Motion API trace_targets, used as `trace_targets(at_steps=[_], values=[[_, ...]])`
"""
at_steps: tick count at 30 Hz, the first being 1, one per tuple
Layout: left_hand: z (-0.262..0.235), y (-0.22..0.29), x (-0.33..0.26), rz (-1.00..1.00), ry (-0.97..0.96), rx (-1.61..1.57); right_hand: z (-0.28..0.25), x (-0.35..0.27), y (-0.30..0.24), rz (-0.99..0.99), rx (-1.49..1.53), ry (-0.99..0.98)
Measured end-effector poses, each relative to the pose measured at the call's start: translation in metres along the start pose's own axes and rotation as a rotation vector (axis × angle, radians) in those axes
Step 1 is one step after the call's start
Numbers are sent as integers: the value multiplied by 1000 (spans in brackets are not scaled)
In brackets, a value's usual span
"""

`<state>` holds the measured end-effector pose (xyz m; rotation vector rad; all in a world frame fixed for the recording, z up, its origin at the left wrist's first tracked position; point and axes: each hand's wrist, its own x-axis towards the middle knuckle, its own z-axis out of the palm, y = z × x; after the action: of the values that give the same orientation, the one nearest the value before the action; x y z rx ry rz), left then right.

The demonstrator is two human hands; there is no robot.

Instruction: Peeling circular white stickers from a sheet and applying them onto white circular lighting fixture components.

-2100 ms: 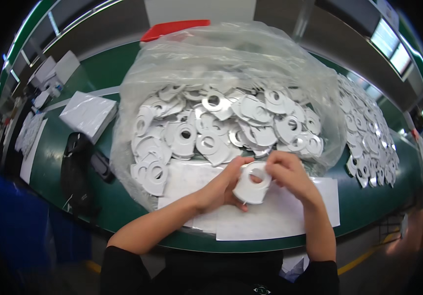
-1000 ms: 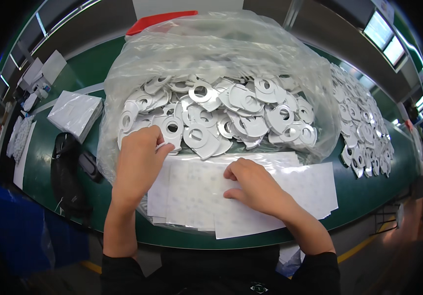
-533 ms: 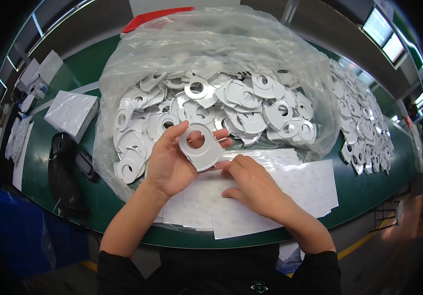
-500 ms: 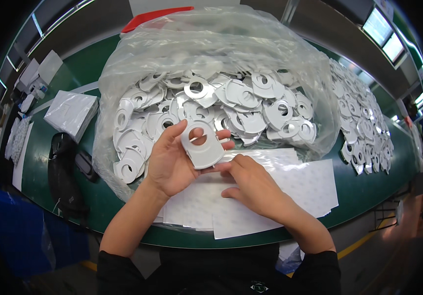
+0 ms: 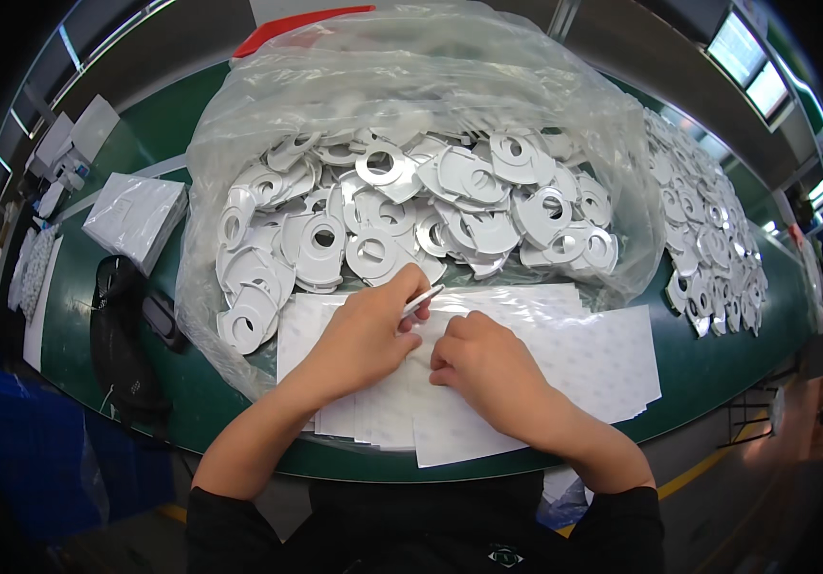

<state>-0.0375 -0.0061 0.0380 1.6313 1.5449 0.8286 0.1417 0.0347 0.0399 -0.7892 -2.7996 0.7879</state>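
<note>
Many holed white parts (image 5: 450, 175), heaped, inside clear bag (image 5: 411, 72)

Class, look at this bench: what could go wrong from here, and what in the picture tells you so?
1. The left hand holds a thin white part tilted nearly edge-on; it might slip and drop.
2. The overlapping sheets reach close to the front edge of the green table; the right hand, over them, could nudge one off.
3. The jumbled pile of parts in the plastic bag might slide if bumped.
</note>
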Motion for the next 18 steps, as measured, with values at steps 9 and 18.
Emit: trace_targets(at_steps=[9, 18], values=[[3, -1, -3, 47, 33, 27, -35, -6, 5, -326, 398, -166], [14, 4, 3, -354, -153, -1253, -25, 4, 28, -59, 863, 364]])
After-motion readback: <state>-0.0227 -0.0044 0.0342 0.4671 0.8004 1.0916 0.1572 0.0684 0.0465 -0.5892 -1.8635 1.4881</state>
